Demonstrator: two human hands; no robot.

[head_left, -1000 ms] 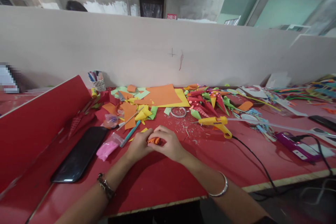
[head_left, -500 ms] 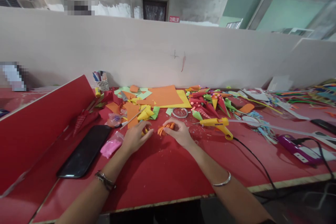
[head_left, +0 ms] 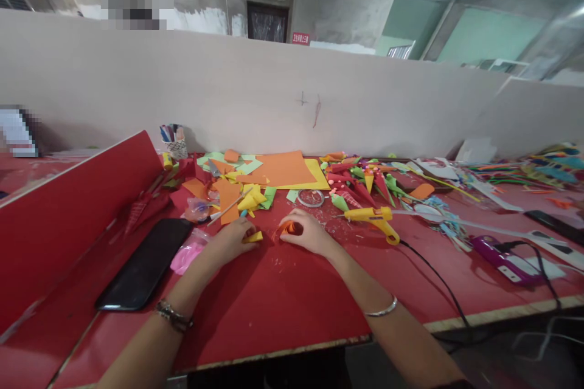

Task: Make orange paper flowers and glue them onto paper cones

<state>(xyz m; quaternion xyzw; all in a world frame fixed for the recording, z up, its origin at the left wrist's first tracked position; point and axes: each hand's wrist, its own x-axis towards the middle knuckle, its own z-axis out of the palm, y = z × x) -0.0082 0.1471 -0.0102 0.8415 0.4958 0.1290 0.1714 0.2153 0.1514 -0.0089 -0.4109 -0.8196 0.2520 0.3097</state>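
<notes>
My left hand (head_left: 230, 239) is closed on a small piece of yellow paper (head_left: 255, 237), whose end sticks out past the fingertips. A short gap to the right, my right hand (head_left: 311, 234) curls around a pleated orange paper piece (head_left: 288, 228), pinching it between thumb and fingers; part of it is hidden by the hand. Beyond the left hand lie yellow folded paper (head_left: 252, 197) and a thin wooden stick (head_left: 233, 205). A roll of clear tape (head_left: 311, 197) sits just past the right hand. To its right rests a yellow glue gun (head_left: 371, 216).
Orange sheets (head_left: 285, 169) lie at the back beside a heap of paper cones (head_left: 351, 185). A black phone (head_left: 145, 264) and a pink bag (head_left: 188, 252) are at left. A black cord (head_left: 433, 273) and a purple power strip (head_left: 502, 260) are at right.
My left hand has turned, and the yellow piece now shows more at its fingertips. The right hand's fingers have curled further around the orange piece. The view has shifted slightly.
</notes>
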